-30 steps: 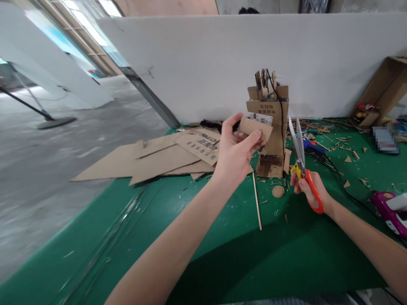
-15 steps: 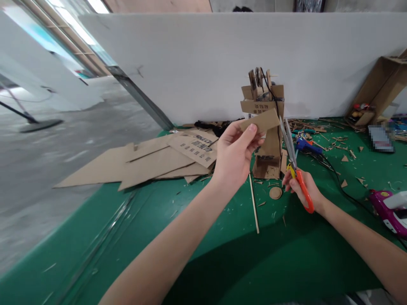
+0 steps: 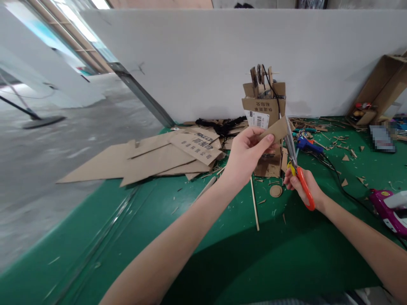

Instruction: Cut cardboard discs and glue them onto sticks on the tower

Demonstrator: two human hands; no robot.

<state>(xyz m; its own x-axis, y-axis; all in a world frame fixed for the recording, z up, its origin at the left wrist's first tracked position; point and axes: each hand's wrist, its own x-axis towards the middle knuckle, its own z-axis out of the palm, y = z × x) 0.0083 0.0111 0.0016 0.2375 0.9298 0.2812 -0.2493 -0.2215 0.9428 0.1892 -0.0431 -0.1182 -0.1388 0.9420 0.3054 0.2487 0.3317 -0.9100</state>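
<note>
A: Where's the cardboard piece [image 3: 276, 129] sitting rn?

B: Approx. R of centre, mid-height in the frame, up off the green table [image 3: 222, 267]. The left hand [image 3: 247, 149] is pinching its L end, thumb on the near face, fingers behind.

A: And the right hand [image 3: 312, 187]?

B: Holding the scissors [image 3: 293, 153], fingers wrapping the handles, R of centre. Blades are pointing up and lying along the piece's R end, looking narrow; can't tell if they're biting in.

A: How's the piece handling, prob.?

B: Judging by looks: v. light, fairly stiff but bendable, not slippery. Edges are prob. crushing if squeezed too hard. Best hold: L end, flat btwn thumb & fingers, keeping fingertips away from the blades.

A: Anything in the way?

B: The cardboard box [image 3: 264, 104] is standing behind the piece, upper R of centre, so it's brown on brown & the piece's edge is prob. hard to read. The blue glue gun [image 3: 310, 146] is lying just R of the blades, its cord trailing to lower R.

A: Lower down?

B: A thin stick [image 3: 255, 207] is lying below the left hand, w/ cardboard discs [image 3: 276, 191] nearby. Flat sheets [image 3: 155, 159] are overlapping at L of centre, scraps [image 3: 345, 158] are littering the R side, & a magenta tool [image 3: 382, 206] is resting by the far R edge.
</note>
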